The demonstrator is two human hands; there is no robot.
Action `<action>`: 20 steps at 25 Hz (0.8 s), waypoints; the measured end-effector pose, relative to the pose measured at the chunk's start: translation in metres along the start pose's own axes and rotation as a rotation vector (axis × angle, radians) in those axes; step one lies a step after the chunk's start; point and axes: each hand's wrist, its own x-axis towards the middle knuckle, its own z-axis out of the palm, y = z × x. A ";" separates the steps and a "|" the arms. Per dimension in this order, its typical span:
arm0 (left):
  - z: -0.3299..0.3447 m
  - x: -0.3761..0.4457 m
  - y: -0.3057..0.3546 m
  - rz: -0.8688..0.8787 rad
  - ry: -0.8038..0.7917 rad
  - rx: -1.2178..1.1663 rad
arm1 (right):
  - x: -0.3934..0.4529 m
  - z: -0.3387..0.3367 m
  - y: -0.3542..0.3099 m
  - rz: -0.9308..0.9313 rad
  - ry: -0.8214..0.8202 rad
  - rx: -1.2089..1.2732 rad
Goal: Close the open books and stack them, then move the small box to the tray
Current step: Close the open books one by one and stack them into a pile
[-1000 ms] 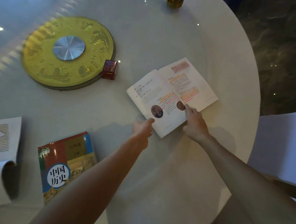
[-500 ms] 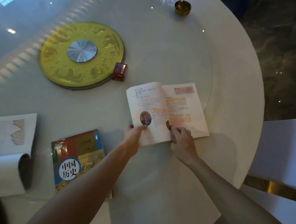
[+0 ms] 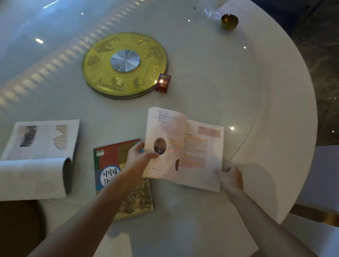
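Observation:
An open book (image 3: pixel 185 147) with highlighted text and a small portrait is held up off the round white table (image 3: pixel 272 102). My left hand (image 3: pixel 139 156) grips its left page edge; my right hand (image 3: pixel 230 177) holds its lower right corner. A closed book with a colourful cover (image 3: pixel 111 165) lies flat under my left forearm. Another open book (image 3: pixel 37 156), its pages curled over, lies at the left. A small dark red box (image 3: pixel 163 83) stands against the rim of the round gold tray (image 3: pixel 101 73).
A small brass ashtray (image 3: pixel 229 21) sits near the far right table edge, with a white object behind it. A white chair (image 3: pixel 334 179) stands at the right beyond the table rim. A dark shape fills the lower left corner.
The open book was dragged toward me and left, then lifted off the table. My left hand went from touching its edge to gripping the left page; my right hand shifted to the lower right corner.

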 end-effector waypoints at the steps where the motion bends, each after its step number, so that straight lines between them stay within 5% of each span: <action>1: -0.004 -0.006 0.000 0.022 -0.020 0.037 | -0.008 0.002 0.001 0.028 -0.065 0.077; 5: 0.017 -0.026 -0.003 0.105 -0.223 0.217 | -0.034 0.007 0.007 0.048 -0.307 0.197; 14: 0.091 -0.038 -0.065 0.235 -0.372 0.554 | -0.043 0.007 0.009 0.073 -0.389 0.598; 17: 0.085 -0.038 -0.072 0.248 -0.337 0.535 | -0.041 0.007 0.012 -0.037 -0.373 0.420; 20: 0.058 -0.035 -0.059 0.284 -0.106 0.522 | -0.045 0.000 -0.003 -0.086 -0.362 0.444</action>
